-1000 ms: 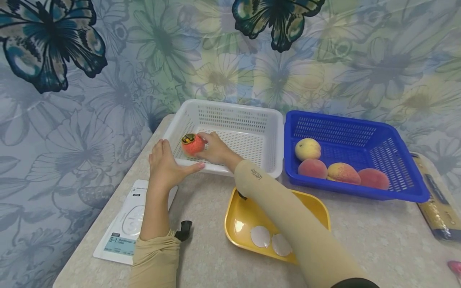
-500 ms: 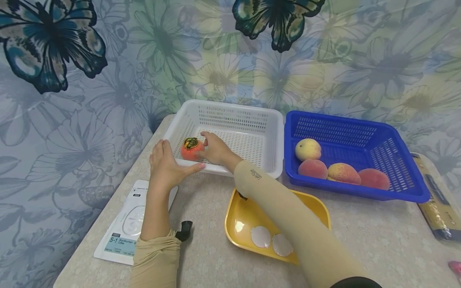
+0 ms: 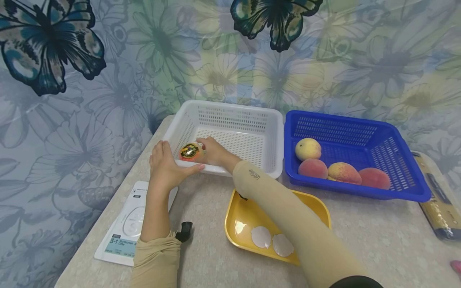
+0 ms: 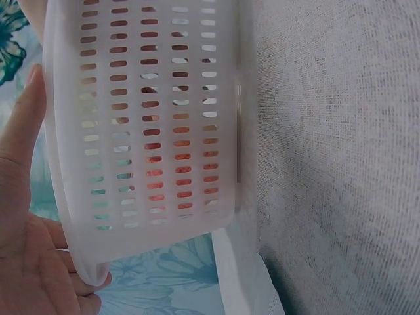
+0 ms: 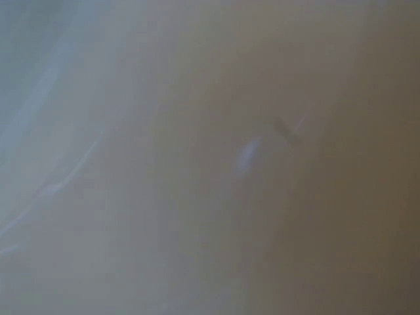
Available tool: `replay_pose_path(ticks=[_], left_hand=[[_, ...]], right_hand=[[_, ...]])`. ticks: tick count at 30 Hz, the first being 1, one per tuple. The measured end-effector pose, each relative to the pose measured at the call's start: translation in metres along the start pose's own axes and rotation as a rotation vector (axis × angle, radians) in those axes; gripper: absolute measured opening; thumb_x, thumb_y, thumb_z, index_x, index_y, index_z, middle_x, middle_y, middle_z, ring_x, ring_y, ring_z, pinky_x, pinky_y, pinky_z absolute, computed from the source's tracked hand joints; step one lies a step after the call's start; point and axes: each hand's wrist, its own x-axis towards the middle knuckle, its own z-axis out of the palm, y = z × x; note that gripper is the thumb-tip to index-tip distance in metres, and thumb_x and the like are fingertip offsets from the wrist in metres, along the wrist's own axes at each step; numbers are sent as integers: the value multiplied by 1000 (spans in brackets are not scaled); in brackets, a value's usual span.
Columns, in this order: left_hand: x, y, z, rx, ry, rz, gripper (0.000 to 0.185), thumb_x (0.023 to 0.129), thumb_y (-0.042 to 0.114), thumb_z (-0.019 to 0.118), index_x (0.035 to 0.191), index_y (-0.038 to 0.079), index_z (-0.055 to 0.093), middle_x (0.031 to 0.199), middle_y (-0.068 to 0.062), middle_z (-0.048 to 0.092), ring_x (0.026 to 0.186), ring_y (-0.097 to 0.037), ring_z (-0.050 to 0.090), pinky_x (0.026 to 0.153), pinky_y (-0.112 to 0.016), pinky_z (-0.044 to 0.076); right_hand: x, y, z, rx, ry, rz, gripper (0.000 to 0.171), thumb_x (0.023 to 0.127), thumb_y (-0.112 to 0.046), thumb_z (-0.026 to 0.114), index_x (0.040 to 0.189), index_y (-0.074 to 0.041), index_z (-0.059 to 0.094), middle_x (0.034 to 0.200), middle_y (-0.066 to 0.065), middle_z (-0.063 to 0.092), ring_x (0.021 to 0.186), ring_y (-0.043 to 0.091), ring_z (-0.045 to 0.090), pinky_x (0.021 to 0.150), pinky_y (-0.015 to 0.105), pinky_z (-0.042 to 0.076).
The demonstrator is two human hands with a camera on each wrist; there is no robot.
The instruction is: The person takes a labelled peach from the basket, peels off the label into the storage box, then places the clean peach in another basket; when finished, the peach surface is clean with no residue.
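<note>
A round red-orange fruit [image 3: 189, 152] with a black and yellow label lies at the near left corner inside a white slotted basket [image 3: 234, 105]. My right hand [image 3: 215, 152] reaches into the basket and holds the fruit from its right side. My left hand [image 3: 166, 168] grips the basket's near left corner, thumb along the front rim and fingers on the left side. Through the slots of the basket wall [image 4: 164, 236], the left wrist view shows the fruit's red [image 4: 182, 168]. The right wrist view is only a blur.
To the right stands a blue basket [image 3: 360, 191] with several peaches [image 3: 343, 173]. A yellow tray [image 3: 230, 228] with white discs [image 3: 261, 237] sits under my right forearm. A white coffee pouch [image 3: 117, 240] lies by my left forearm, a gold package [image 3: 437, 208] at the far right.
The fruit has come down and nearer to the basket's front left corner, turning so its label faces me. My right hand moved slightly with it. My left hand has stayed on the corner.
</note>
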Motion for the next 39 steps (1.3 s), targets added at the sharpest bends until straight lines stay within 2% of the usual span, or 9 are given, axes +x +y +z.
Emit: replay_pose_path(ticks=[4, 6, 12, 19, 25, 28, 32, 39], left_hand=[[-1, 0, 0, -1, -5, 6, 136, 67, 58, 85, 155, -9, 6, 162, -30, 8, 150, -47, 7, 120, -63, 9], [-2, 0, 1, -1, -4, 7, 136, 67, 58, 85, 155, -9, 6, 161, -30, 8, 150, -47, 7, 120, -63, 10], [-2, 0, 4, 6, 7, 21, 135, 66, 58, 86, 154, -10, 9, 160, -30, 12, 149, -48, 10, 120, -63, 12], [-2, -1, 6, 17, 2, 12, 135, 66, 59, 86, 154, -9, 9, 160, -30, 13, 148, -48, 11, 119, -63, 13], [-1, -3, 6, 27, 21, 6, 132, 65, 56, 87, 153, -8, 12, 158, -31, 16, 146, -49, 15, 118, -63, 17], [-1, -2, 5, 25, 10, -14, 133, 66, 56, 87, 155, -7, 9, 160, -30, 13, 147, -49, 13, 118, -65, 17], [0, -1, 4, 17, -4, -36, 137, 65, 57, 87, 156, -6, 5, 162, -29, 8, 148, -49, 10, 118, -66, 17], [2, 0, 3, 8, -1, -31, 139, 64, 57, 87, 156, -5, 4, 163, -29, 6, 150, -48, 6, 120, -65, 10]], right_hand=[[0, 2, 1, 4, -14, 20, 62, 89, -36, 74, 141, -14, 47, 136, 8, 55, 124, 23, 54, 108, 39, 45], [-1, 3, 2, 20, -4, 39, 58, 88, -35, 75, 134, -12, 49, 131, 7, 60, 120, 22, 58, 107, 38, 46], [-8, 5, 0, 41, 29, 56, 56, 86, -38, 77, 125, -8, 51, 113, 4, 65, 99, 16, 61, 91, 31, 51], [-24, 4, -14, 110, 66, 60, 65, 82, -43, 80, 128, -7, 51, 112, 2, 64, 101, 15, 61, 90, 31, 52], [-42, 5, -35, 111, 64, 53, 71, 82, -42, 80, 137, -11, 46, 129, 4, 59, 113, 18, 58, 98, 36, 50], [-54, 7, -46, 118, 74, 41, 70, 83, -41, 79, 138, -14, 45, 135, 5, 56, 115, 19, 58, 100, 36, 51], [-75, 11, -61, 150, 106, 15, 70, 83, -39, 80, 140, -15, 45, 136, 5, 55, 112, 19, 63, 95, 34, 54], [-115, 20, -85, 240, 148, -39, 66, 84, -33, 80, 140, -19, 48, 130, -1, 59, 110, 17, 66, 90, 31, 57]])
